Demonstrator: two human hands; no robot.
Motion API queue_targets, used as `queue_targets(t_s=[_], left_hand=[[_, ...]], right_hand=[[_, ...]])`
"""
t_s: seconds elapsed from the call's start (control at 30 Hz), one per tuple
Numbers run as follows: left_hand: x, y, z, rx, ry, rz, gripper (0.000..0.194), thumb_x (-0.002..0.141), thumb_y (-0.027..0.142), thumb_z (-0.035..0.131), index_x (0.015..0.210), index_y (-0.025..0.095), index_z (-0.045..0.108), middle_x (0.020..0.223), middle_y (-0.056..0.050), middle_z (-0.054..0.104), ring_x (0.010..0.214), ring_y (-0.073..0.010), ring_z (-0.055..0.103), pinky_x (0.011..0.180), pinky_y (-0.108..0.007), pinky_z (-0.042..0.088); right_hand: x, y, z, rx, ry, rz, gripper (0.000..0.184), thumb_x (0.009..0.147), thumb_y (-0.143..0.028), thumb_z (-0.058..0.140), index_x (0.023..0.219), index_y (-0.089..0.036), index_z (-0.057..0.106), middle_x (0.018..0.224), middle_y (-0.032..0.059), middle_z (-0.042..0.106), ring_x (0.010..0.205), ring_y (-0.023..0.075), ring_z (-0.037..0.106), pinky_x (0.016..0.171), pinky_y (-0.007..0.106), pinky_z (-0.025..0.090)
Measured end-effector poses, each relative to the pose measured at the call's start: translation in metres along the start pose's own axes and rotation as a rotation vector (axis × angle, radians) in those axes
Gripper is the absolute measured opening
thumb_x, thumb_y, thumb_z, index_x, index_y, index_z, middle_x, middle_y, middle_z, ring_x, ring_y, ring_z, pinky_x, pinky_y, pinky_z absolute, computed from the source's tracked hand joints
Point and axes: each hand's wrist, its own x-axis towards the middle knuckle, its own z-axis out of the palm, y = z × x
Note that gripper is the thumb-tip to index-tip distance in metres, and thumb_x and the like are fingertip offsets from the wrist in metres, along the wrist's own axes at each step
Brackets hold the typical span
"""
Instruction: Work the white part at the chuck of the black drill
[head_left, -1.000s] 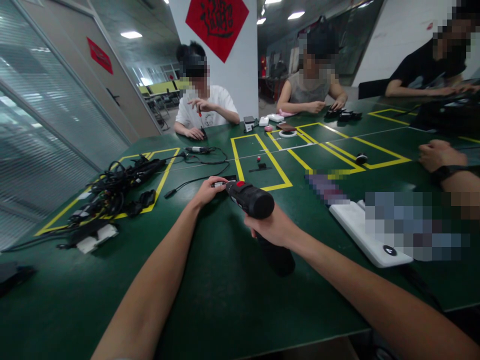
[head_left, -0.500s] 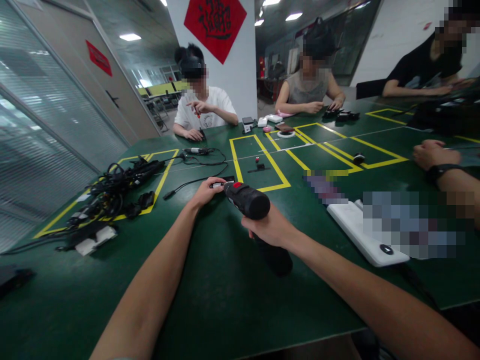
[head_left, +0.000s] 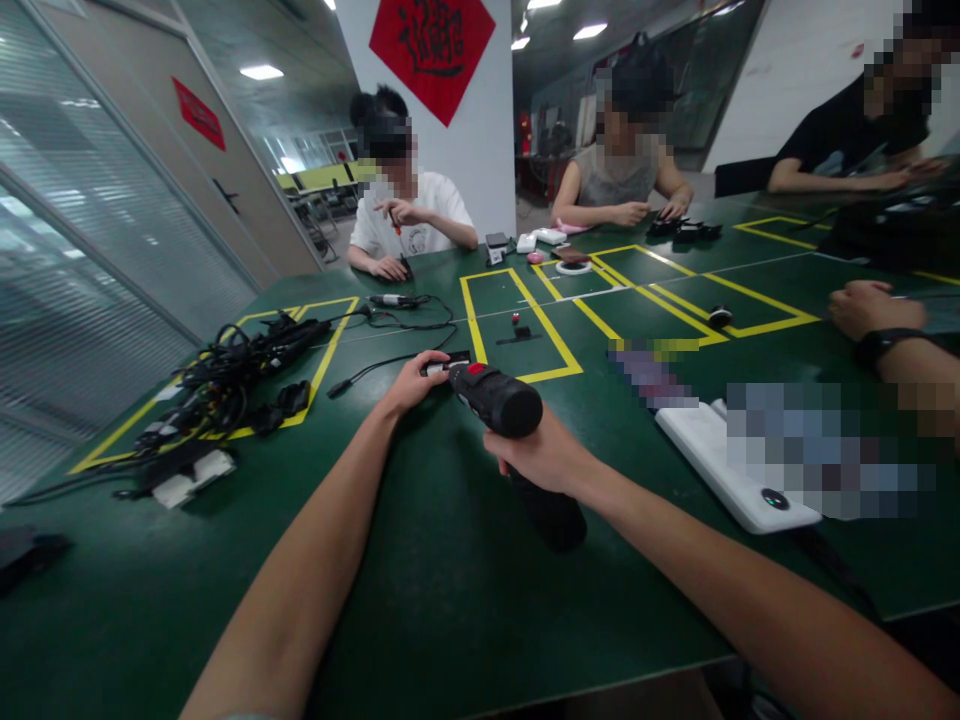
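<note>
A black cordless drill (head_left: 499, 398) with a red mark on top is gripped in my right hand (head_left: 544, 450), its nose pointing forward and left. My left hand (head_left: 417, 383) rests on the table, fingers closed on a small black part (head_left: 459, 357) just ahead of the drill's nose. The drill body hides much of that part and the drill's tip. Beyond my hands, a small black piece (head_left: 523, 333) lies inside a yellow taped rectangle, with a tiny red item (head_left: 515, 318) near it.
Tangled black cables and adapters (head_left: 225, 385) cover the left of the green table (head_left: 420, 600). A white power bank (head_left: 731, 470) lies to the right, near a co-worker's hand (head_left: 874, 305). Two people sit across, another at far right. A round black item (head_left: 718, 316) stands beyond the power bank.
Hardly anything differs. The view has shifted very slightly, while the drill and both my hands keep the same places.
</note>
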Motion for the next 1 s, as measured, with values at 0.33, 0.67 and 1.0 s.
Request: queue_targets(t_s=[0.33,0.67,1.0], left_hand=[[-0.002,0.000,-0.001,0.016,0.002,-0.014,0.045,0.072,0.043,0.067,0.109,0.017,0.064,0.101,-0.005,0.067,0.079,-0.0174,0.056,0.074,-0.030,0.046],[0.001,-0.009,0.000,-0.032,0.004,-0.030,0.045,0.072,0.042,0.070,0.109,0.017,0.064,0.104,-0.006,0.066,0.083,-0.0182,0.058,0.077,-0.031,0.046],[0.002,-0.011,0.001,-0.010,-0.011,0.039,0.043,0.072,0.040,0.067,0.109,0.018,0.064,0.112,-0.006,0.065,0.098,-0.0223,0.059,0.090,-0.035,0.046]], right_hand=[[0.002,0.000,0.000,-0.005,-0.004,0.021,0.042,0.072,-0.016,0.060,0.112,-0.018,0.049,0.063,-0.0039,0.058,0.050,0.0147,0.059,0.048,0.026,0.046],[0.001,0.001,0.001,-0.043,0.005,0.026,0.042,0.072,-0.018,0.061,0.113,-0.017,0.051,0.062,-0.0030,0.059,0.050,0.0145,0.059,0.048,0.025,0.045],[0.002,0.003,0.000,-0.056,0.024,0.032,0.036,0.072,-0.020,0.062,0.107,-0.017,0.053,0.064,-0.0016,0.061,0.050,0.0145,0.059,0.049,0.026,0.045]])
